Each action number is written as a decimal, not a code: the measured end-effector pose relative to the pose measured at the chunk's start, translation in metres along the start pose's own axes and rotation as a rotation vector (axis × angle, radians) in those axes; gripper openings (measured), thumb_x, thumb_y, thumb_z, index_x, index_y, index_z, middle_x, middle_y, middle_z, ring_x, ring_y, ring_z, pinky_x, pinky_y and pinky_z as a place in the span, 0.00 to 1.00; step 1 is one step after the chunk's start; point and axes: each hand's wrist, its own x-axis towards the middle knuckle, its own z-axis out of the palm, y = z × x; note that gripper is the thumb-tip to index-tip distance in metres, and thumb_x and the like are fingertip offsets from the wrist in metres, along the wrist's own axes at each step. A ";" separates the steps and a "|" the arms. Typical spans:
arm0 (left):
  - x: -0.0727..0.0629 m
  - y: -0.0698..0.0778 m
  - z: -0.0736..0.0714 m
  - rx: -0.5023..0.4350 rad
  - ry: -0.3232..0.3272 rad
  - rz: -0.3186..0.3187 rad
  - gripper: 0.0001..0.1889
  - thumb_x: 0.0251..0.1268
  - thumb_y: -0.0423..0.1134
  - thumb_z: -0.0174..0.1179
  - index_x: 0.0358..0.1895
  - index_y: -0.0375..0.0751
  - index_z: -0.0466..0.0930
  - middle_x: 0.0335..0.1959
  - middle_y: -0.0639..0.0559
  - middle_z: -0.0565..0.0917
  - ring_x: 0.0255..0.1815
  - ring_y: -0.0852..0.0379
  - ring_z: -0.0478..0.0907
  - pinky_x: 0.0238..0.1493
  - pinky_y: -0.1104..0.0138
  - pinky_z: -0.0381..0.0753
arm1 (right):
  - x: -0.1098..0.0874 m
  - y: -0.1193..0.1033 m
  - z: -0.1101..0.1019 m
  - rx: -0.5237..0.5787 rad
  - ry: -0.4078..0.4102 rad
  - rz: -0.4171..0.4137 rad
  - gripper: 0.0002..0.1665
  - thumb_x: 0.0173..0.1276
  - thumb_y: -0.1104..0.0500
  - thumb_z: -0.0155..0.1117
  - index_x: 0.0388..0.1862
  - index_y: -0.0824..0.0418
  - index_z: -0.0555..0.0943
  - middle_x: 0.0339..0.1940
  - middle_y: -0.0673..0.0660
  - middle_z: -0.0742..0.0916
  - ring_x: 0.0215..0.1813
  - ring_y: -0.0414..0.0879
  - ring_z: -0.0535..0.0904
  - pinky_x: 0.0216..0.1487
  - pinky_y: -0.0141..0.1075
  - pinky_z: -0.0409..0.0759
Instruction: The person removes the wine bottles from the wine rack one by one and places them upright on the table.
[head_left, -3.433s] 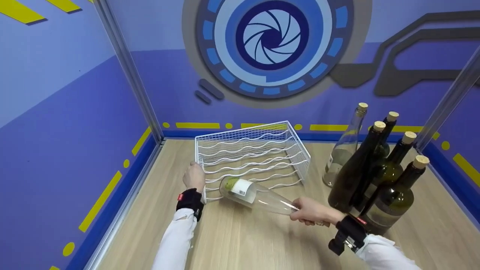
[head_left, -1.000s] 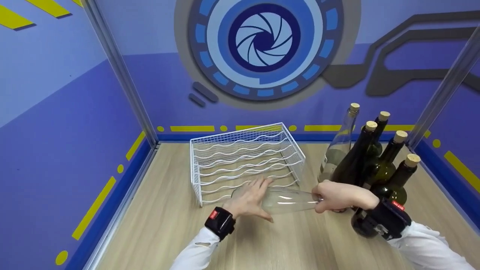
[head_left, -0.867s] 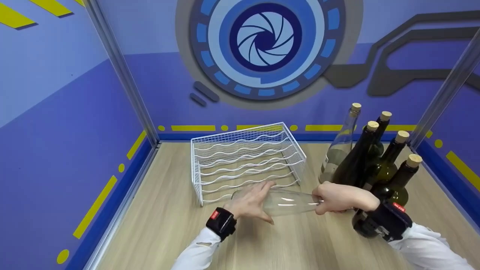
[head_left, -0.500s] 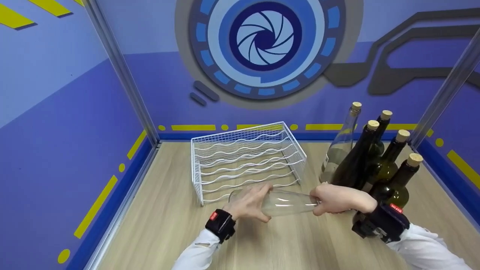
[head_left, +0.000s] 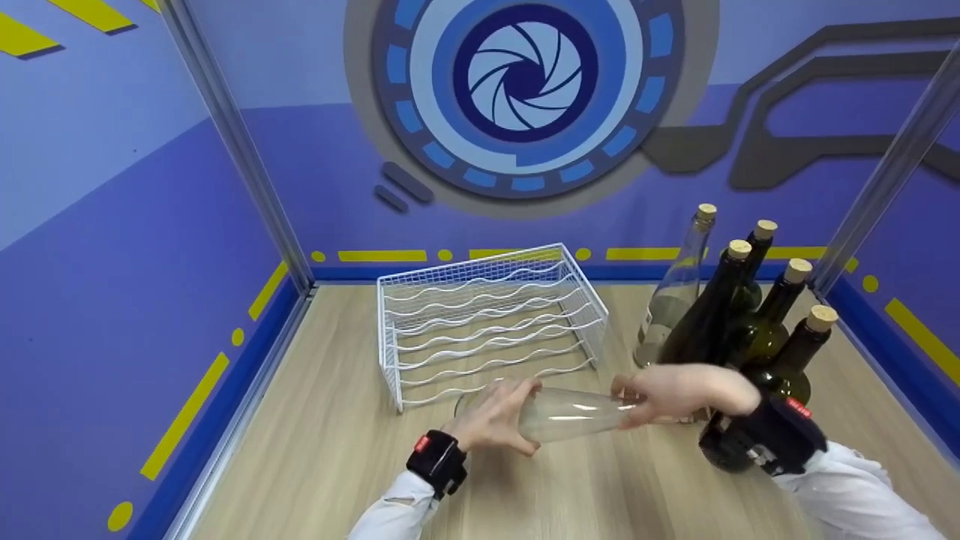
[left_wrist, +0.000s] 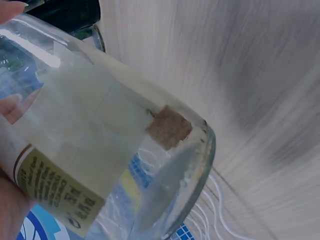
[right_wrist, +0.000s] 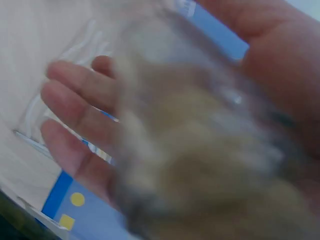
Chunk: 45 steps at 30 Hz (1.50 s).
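A clear glass wine bottle [head_left: 574, 412] lies nearly level above the table, its base to the left. My left hand [head_left: 491, 416] grips its body near the base, fingers over the top and thumb on the near side. The left wrist view shows a printed label [left_wrist: 60, 192] and a brown patch [left_wrist: 169, 127] by the base. My right hand [head_left: 671, 391] is at the neck. In the right wrist view its fingers [right_wrist: 80, 107] stretch out loosely behind the blurred neck. A white wire rack [head_left: 470, 262] with wavy bars stands just beyond the bottle.
Several corked bottles stand upright at the right: a clear one [head_left: 664, 322] and dark ones, including a dark bottle [head_left: 697, 319] close to my right hand. A blue-purple wall [head_left: 300, 180] and metal posts bound the wooden table [head_left: 322, 420].
My left hand has gone from the rack's left side to the bottle's body. The bottle has turned; its label no longer shows in the head view. My right hand's fingers have loosened at the neck.
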 end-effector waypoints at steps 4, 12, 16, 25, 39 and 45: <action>-0.004 -0.004 -0.001 -0.028 0.039 -0.055 0.42 0.27 0.54 0.72 0.53 0.42 0.67 0.41 0.54 0.75 0.39 0.61 0.71 0.39 0.71 0.71 | -0.007 0.003 -0.018 0.129 0.263 -0.118 0.29 0.64 0.47 0.57 0.55 0.67 0.69 0.43 0.57 0.80 0.40 0.46 0.77 0.42 0.40 0.75; -0.007 -0.009 0.000 -0.268 0.165 -0.189 0.39 0.28 0.49 0.73 0.51 0.45 0.66 0.41 0.55 0.75 0.38 0.61 0.72 0.37 0.70 0.72 | 0.000 0.002 -0.033 0.445 0.855 -0.265 0.22 0.64 0.66 0.56 0.56 0.71 0.65 0.49 0.62 0.76 0.50 0.51 0.72 0.47 0.33 0.72; -0.003 -0.005 0.003 -0.415 0.238 -0.239 0.37 0.30 0.46 0.74 0.50 0.40 0.67 0.41 0.50 0.76 0.38 0.59 0.73 0.36 0.69 0.74 | 0.004 0.002 -0.030 0.618 0.981 -0.269 0.24 0.65 0.70 0.52 0.58 0.75 0.60 0.52 0.66 0.74 0.52 0.52 0.69 0.50 0.32 0.69; 0.016 0.013 0.010 -0.631 0.423 -0.334 0.34 0.33 0.42 0.74 0.48 0.38 0.68 0.41 0.51 0.77 0.43 0.54 0.73 0.46 0.63 0.71 | 0.019 0.001 -0.020 0.737 0.964 -0.227 0.27 0.67 0.68 0.50 0.61 0.75 0.56 0.53 0.67 0.73 0.55 0.54 0.67 0.51 0.32 0.68; 0.039 0.057 0.033 -0.883 0.501 -0.461 0.37 0.38 0.44 0.73 0.54 0.34 0.65 0.48 0.45 0.74 0.49 0.54 0.70 0.51 0.62 0.66 | 0.048 -0.007 -0.019 0.833 0.936 -0.215 0.24 0.69 0.66 0.48 0.60 0.74 0.58 0.52 0.68 0.73 0.52 0.51 0.69 0.49 0.34 0.69; 0.042 0.065 0.038 -0.859 0.509 -0.469 0.35 0.40 0.44 0.72 0.52 0.37 0.66 0.48 0.49 0.74 0.50 0.54 0.69 0.52 0.60 0.65 | 0.059 -0.013 -0.023 0.907 0.930 -0.213 0.25 0.71 0.60 0.46 0.60 0.74 0.59 0.53 0.67 0.72 0.52 0.51 0.69 0.49 0.40 0.71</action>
